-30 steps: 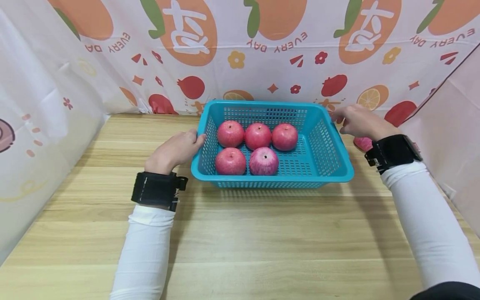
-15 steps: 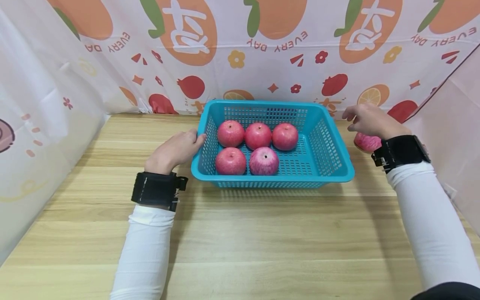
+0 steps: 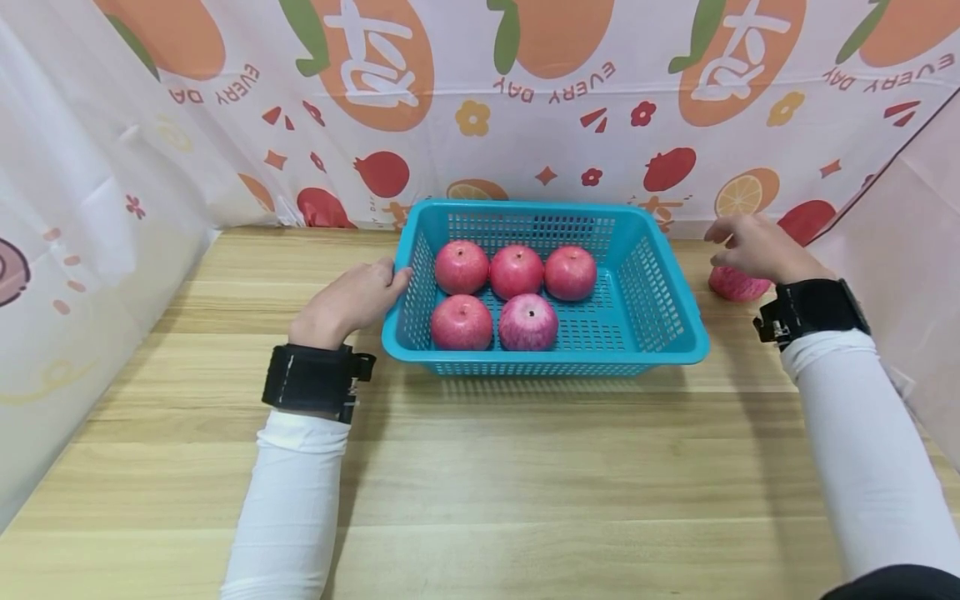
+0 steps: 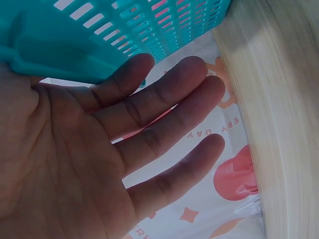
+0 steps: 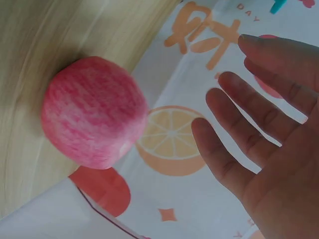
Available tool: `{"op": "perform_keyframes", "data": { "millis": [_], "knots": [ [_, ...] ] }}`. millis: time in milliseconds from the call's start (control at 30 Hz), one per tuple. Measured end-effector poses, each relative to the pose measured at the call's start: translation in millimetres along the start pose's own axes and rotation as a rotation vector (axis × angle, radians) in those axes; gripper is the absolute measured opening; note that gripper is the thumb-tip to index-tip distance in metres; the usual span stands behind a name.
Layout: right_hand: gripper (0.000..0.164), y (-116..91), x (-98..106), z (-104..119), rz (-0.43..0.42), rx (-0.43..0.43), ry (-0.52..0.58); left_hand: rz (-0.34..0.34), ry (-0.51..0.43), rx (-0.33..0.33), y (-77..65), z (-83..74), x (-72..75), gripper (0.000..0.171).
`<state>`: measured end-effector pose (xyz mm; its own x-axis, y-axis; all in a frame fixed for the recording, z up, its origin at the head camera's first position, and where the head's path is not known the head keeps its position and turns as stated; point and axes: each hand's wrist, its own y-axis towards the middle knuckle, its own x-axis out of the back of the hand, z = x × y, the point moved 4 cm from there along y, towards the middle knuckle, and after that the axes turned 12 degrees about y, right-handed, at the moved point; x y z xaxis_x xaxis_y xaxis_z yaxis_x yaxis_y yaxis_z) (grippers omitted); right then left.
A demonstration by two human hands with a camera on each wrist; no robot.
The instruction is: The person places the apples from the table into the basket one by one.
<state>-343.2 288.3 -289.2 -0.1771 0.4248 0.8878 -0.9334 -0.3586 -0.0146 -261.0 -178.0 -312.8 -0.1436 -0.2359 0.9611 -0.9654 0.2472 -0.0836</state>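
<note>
A blue plastic basket [image 3: 545, 357] with perforated walls stands on the table and contains several red apples [image 3: 462, 323]. At its left end my left hand [image 3: 348, 302] holds the rim, thumb over the top edge and the other fingers [image 4: 159, 94] extended beneath it outside the wall; the rim hides the thumb in the left wrist view. To the right of the basket, my right hand [image 3: 768, 247] hovers over a lone pink-red apple [image 3: 738, 285]. In the right wrist view its fingers are spread, apart from that apple [image 5: 94, 112], and hold nothing.
The light wooden table [image 3: 525, 483] ends at a white fruit-print cloth [image 3: 487, 150] hanging close behind the basket. A plain pale wall [image 3: 900, 275] rises at the right, near the lone apple. More cloth [image 3: 97, 192] hangs along the left side.
My right hand has left the basket's right rim and moved to the right, over the lone apple. The left hand, basket and apples stay where they were.
</note>
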Motion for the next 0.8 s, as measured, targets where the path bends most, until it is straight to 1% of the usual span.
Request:
{"op": "perform_keyframes", "data": {
  "millis": [200,600,800],
  "knots": [
    [0.035,-1.9,0.3,-7.4,-0.057,-0.018,-0.02,0.006,-0.003,0.0,-0.1,-0.3,0.2,0.048],
    [0.034,-4.9,-4.2,-25.6,-0.127,-0.063,-0.033,-0.006,0.007,-0.005,-0.1,-0.3,-0.6,0.049],
    [0.036,-7.4,-7.8,-40.6,-0.134,-0.098,-0.075,-0.014,0.011,-0.009,0.1,-0.6,-0.4,0.049]
  ]
}}
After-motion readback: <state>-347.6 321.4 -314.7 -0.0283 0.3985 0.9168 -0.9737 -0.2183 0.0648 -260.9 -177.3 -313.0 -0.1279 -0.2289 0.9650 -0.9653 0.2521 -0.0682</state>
